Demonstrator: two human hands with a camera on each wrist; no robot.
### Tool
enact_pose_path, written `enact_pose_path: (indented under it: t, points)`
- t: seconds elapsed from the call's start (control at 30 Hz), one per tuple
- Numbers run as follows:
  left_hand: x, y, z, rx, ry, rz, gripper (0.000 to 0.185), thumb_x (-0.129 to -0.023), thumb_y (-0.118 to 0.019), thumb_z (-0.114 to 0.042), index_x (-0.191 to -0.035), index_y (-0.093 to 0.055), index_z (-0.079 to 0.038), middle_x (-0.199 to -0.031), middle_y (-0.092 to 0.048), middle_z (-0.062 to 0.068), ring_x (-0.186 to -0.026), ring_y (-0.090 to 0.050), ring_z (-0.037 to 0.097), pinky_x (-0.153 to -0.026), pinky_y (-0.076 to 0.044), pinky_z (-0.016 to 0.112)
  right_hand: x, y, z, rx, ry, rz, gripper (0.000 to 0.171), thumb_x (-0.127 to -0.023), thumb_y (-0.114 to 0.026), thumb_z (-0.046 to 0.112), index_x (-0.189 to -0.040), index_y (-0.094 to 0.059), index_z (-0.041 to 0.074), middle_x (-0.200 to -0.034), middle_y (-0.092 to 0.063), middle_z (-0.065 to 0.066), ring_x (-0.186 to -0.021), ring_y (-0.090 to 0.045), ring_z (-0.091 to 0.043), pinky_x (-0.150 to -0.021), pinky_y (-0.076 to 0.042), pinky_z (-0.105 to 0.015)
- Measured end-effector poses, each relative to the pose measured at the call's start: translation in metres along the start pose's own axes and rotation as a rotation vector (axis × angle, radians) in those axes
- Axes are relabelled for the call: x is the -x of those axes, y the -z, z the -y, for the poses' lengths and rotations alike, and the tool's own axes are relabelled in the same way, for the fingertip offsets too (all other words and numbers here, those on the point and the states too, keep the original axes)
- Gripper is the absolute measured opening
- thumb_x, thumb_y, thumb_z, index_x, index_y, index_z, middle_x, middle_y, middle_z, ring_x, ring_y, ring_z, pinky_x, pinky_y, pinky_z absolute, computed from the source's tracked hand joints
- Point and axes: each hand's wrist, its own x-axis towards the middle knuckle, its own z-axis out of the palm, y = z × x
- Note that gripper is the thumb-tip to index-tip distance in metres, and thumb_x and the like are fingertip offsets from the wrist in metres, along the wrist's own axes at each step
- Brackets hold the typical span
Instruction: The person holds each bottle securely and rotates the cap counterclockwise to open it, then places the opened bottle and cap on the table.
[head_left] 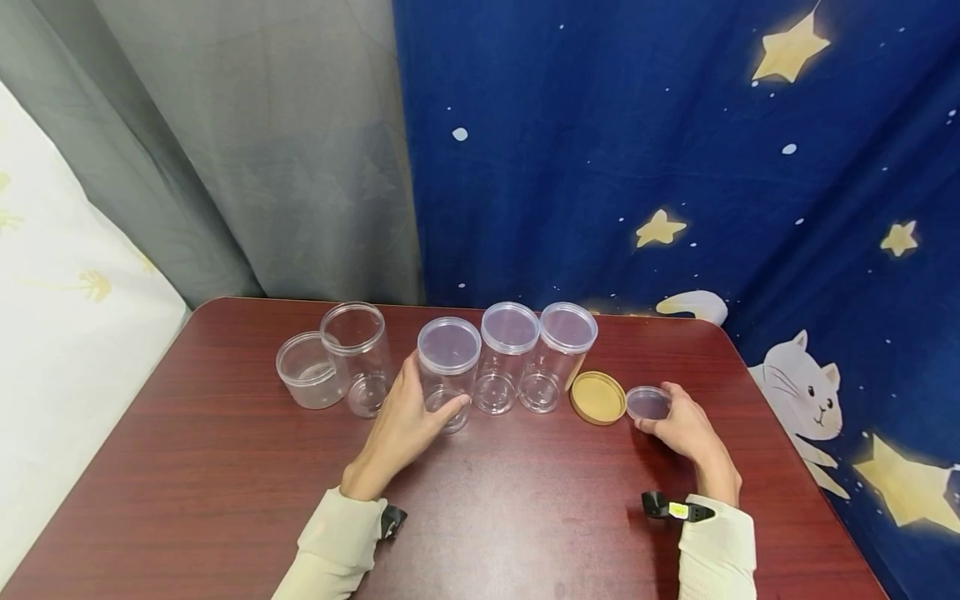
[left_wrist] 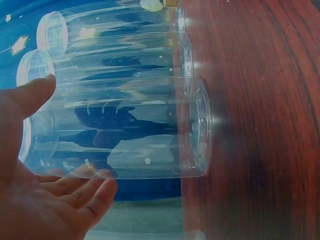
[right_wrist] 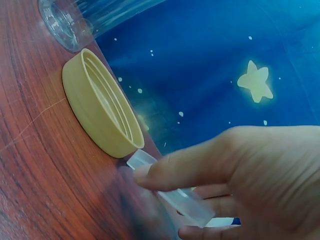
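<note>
left hand point(head_left: 402, 427) fingers point(left_wrist: 82, 197) curled round the lidded jar point(head_left: 447, 372), thumb point(left_wrist: 27, 97) on its near side; jar upright on the surface point(head_left: 225, 483), grasped low on the body. in the left wrist view the same jar point(left_wrist: 130, 127) fills the frame, base on the wood, two more jars right behind it.

right hand point(head_left: 684, 431) fingers point(right_wrist: 185, 167) pinching a small clear lid point(head_left: 648, 403) by its rim; lid at the surface, slightly tilted in the right wrist view point(right_wrist: 172, 192), cannot tell if it's fully resting.

gold lid point(head_left: 597, 397) just beside the clear lid, lying upside down, threads showing point(right_wrist: 102, 107); apart from the fingers.

row outward: two more lidded jars point(head_left: 510, 357) point(head_left: 564, 354) right of the grasped jar, touching each other. left of the left hand an open tall jar point(head_left: 358, 357), then a short open tub point(head_left: 309, 369) touching it.

behind the surface: grey curtain point(head_left: 247, 150) on the left, blue star-and-cat cloth point(head_left: 675, 150) on the right. cream sleeves on both arms.
</note>
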Motion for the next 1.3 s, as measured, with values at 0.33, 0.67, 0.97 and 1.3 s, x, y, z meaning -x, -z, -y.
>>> enact_pose_path:
  t: [0.33, 0.67, 0.97, 1.3]
  points:
    - [0.0, 0.001, 0.001, 0.009, -0.006, -0.001, 0.091, -0.08, -0.082, -0.038, -0.147, -0.033, -0.003, -0.135, -0.053, 0.017, -0.128, -0.051, 0.031, -0.107, -0.041, 0.051, 0.0, -0.002, -0.002, 0.028, -0.044, 0.017, 0.086, -0.082, -0.078, 0.019, -0.145, -0.03, -0.011, -0.138, -0.043, -0.038, -0.12, -0.043, -0.053, -0.1, -0.038, -0.066]
    - [0.0, 0.003, 0.0, 0.01, -0.008, 0.002, 0.092, -0.08, -0.082, -0.039, -0.148, -0.032, -0.004, -0.135, -0.053, 0.016, -0.129, -0.051, 0.03, -0.108, -0.04, 0.051, -0.001, -0.004, -0.005, 0.028, -0.044, 0.006, 0.084, -0.079, -0.08, 0.018, -0.142, -0.033, -0.013, -0.133, -0.039, -0.041, -0.119, -0.036, -0.055, -0.099, -0.036, -0.066]
    - [0.0, 0.004, -0.002, 0.01, -0.023, -0.005, 0.091, -0.079, -0.083, -0.039, -0.147, -0.034, -0.004, -0.133, -0.054, 0.015, -0.127, -0.052, 0.03, -0.106, -0.041, 0.052, 0.0, -0.001, -0.001, 0.009, -0.038, 0.005, 0.09, -0.08, -0.08, 0.02, -0.146, -0.027, -0.012, -0.14, -0.03, -0.04, -0.124, -0.029, -0.055, -0.103, -0.031, -0.069]
    - [0.001, 0.006, -0.005, -0.022, -0.03, 0.013, 0.092, -0.078, -0.083, -0.042, -0.146, -0.035, -0.004, -0.133, -0.055, 0.016, -0.126, -0.053, 0.031, -0.105, -0.042, 0.052, 0.004, 0.007, 0.014, -0.067, 0.098, -0.061, 0.088, -0.083, -0.077, 0.017, -0.149, -0.025, -0.009, -0.15, -0.022, -0.035, -0.135, -0.022, -0.053, -0.108, -0.026, -0.068]
